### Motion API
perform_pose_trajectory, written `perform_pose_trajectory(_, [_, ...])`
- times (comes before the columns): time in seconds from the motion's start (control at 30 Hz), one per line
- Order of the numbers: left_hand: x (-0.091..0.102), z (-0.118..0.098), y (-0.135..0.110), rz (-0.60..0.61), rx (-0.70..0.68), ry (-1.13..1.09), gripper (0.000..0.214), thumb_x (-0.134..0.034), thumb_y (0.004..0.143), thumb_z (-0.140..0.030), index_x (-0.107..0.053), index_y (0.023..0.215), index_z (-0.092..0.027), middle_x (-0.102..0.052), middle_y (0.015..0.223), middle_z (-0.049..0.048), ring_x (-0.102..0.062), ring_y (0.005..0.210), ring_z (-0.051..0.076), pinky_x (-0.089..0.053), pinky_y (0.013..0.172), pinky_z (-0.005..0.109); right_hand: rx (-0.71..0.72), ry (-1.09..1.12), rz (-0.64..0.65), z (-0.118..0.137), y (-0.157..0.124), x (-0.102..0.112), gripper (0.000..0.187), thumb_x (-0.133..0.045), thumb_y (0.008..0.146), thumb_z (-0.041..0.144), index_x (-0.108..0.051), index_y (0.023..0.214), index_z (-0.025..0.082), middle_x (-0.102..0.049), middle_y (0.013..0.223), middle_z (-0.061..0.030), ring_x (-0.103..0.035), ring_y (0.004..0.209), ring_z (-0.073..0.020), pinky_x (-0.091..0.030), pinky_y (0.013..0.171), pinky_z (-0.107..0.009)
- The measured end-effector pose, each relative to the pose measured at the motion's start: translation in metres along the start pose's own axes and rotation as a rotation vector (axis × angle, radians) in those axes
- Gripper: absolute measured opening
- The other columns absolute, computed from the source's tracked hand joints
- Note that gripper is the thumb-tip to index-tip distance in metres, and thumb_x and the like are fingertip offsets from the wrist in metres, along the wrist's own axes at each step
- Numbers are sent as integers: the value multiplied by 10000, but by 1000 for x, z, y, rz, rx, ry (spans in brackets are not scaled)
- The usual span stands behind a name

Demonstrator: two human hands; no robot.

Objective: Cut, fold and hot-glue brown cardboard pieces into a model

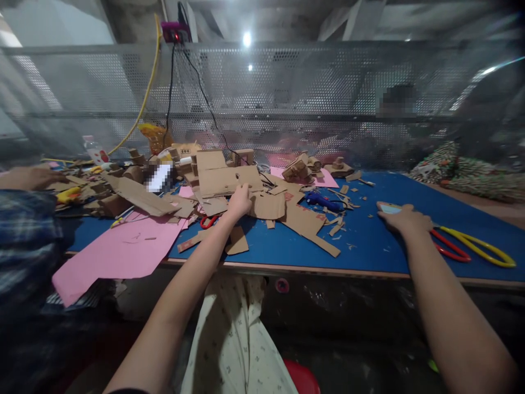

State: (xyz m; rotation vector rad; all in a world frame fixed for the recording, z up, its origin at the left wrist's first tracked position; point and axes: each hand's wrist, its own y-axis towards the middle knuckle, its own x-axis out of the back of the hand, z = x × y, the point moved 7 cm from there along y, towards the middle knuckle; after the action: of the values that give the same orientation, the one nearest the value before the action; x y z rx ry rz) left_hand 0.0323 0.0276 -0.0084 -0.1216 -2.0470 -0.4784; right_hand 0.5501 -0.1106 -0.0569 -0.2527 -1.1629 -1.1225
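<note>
Cardboard pile (229, 180) meets the left hand (240, 201), its grip impossible to tell, while the right hand (404, 219) lies flat and open on a pale card (389, 208) beside scissors (471, 246).

Right hand (404, 219) lies over a small pale object (388, 208), most of it covered, too little showing to say what it is. The blades of the scissors (478, 246) vanish beneath the wrist. Fingertips of the left hand (240, 200) are lost against a cardboard sheet (227, 180), grip unclear. Red handles (208, 221) poke from under scraps, the rest buried. A pixelated patch (159, 178) masks something in the pile. At the left edge a co-worker's plaid sleeve (24, 241) is cut off. A red stool (301, 377) is clipped below.
</note>
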Motion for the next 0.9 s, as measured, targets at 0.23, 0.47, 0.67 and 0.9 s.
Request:
perform_pose_trajectory(0.23, [2,-1,3,-42,-85,-110,586,-486,698,30,-539,1251,-155,-618,1280,128,-542,1226,252,-439,1001,341,-189,5,152,-1,-13,-2,942,-779,663,525,-438,1399,45,-405,1309,-472,-349,1326,-505,-288,917,-604])
perform_pose_trajectory(0.47, [22,5,3,-279,-38,-253,665,-477,628,61,-533,1247,-176,-686,1034,88,-632,988,211,-484,840,301,7,87,-274,27,-28,48,713,-606,830,466,-447,1398,65,-496,1339,-323,-429,1241,-411,-292,956,-521])
perform_pose_trajectory(0.67, [27,10,6,-251,22,-609,411,-664,653,-70,-633,1050,-170,-701,889,38,-656,891,189,-497,777,277,719,314,-319,168,-100,90,421,-492,886,350,-556,1233,122,-574,1257,-203,-477,1194,-320,-355,1001,-479])
perform_pose_trajectory(0.9, [21,2,7,-43,-18,-1014,349,-740,544,-105,-664,884,-132,-708,841,41,-656,857,190,-501,786,298,1310,415,-19,306,-229,69,417,-554,869,385,-586,1243,202,-595,1278,-140,-509,1190,-340,-404,1005,-506])
